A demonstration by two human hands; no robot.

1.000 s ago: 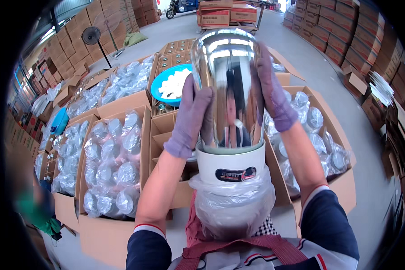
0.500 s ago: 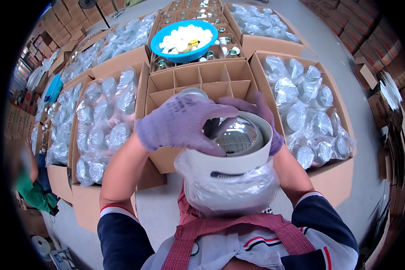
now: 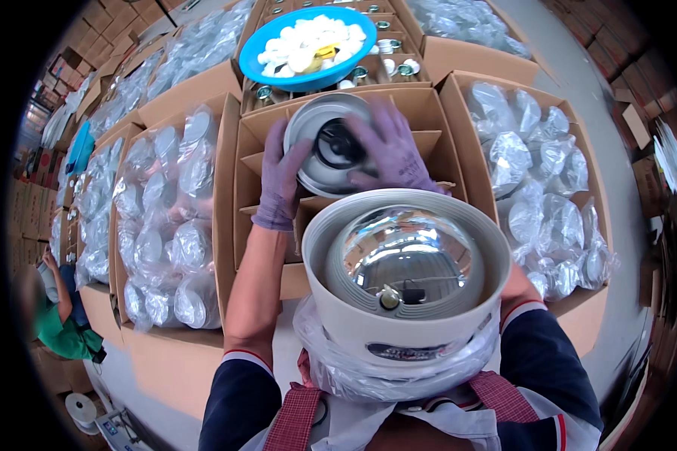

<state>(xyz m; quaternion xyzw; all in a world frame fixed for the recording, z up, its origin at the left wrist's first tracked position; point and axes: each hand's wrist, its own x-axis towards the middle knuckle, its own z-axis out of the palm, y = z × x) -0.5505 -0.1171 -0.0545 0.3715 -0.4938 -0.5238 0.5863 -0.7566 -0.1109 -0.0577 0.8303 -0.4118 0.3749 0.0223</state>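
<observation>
Close in front of me stands a white round flask body with its open end up and a clear plastic bag bunched round its lower part. Inside sits a rounded, mirror-like liner with a small sealed nub near its edge. Beyond it, over the divided carton, is a grey round cap-like disc with a black centre. My left hand, in a purple glove, grips its left rim, thumb on top. My right hand, gloved likewise, is over the disc's right side, fingers at the black centre, smeared by motion.
The open carton has cardboard dividers. Behind it a blue basin holds several white round pieces. Cartons of bagged flasks stand at left and right. A person in green works at far left.
Both hands have left the flask body's opening and moved forward to the grey disc, which has come up from the carton. The flask body appears larger and nearer, with its liner uncovered.
</observation>
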